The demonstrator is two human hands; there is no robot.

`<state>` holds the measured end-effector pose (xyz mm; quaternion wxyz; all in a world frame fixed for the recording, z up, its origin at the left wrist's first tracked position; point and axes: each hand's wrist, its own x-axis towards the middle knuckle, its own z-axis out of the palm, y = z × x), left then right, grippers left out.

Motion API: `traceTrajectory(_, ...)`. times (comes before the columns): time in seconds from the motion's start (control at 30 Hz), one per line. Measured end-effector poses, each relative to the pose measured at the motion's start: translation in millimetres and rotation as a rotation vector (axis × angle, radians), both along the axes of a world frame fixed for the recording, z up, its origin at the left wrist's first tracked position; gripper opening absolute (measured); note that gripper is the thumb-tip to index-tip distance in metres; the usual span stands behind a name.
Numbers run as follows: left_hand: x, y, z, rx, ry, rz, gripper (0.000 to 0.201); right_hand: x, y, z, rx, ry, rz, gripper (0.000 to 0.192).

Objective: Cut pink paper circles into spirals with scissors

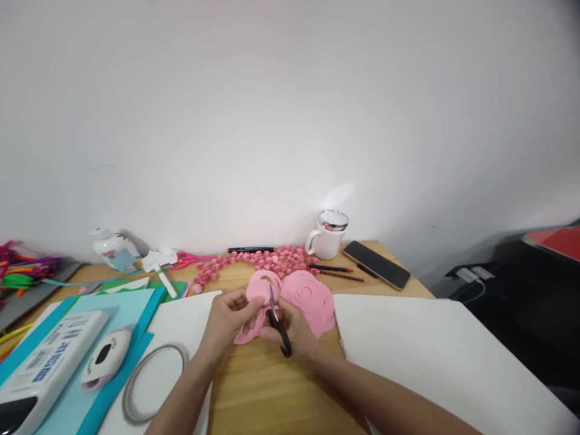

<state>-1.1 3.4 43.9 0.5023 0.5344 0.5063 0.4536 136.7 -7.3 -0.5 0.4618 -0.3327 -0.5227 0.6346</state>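
My left hand (229, 317) pinches a pink paper circle (261, 288) cut into a spiral and holds it just above the wooden desk. My right hand (296, 329) grips black-handled scissors (277, 323), whose blades point up into the pink paper. Beside my right hand lies a stack of pink spiral-cut circles (310, 299). Behind them, a spread of small pink rolled paper roses (267, 261) covers the desk.
White sheets (435, 356) lie at right and left (181, 314). A white mug (327, 237), a phone (376, 264), pencils (338, 272) and a black marker (251, 249) sit at the back. Left side holds blue paper (122, 308), a white box (49, 359), a tape ring (151, 380) and a glue bottle (113, 248).
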Motion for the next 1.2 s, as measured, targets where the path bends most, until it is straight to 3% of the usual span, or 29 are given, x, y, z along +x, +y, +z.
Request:
traceTrajectory(0.73, -5, 1, 4.4, 0.021, 0.021, 0.018, 0.028, 0, 2, -12.6, -0.066, -0.025, 0.000, 0.031)
traceTrajectory(1.07, -2, 1, 9.2, 0.074, -0.024, 0.098, 0.027, -2, 0, -16.0, -0.098, 0.011, -0.010, 0.028)
traceTrajectory(1.2, 1, -2, 8.7, 0.038, 0.041, 0.047, 0.028, -2, -1, -12.8, -0.082, -0.020, -0.020, 0.030)
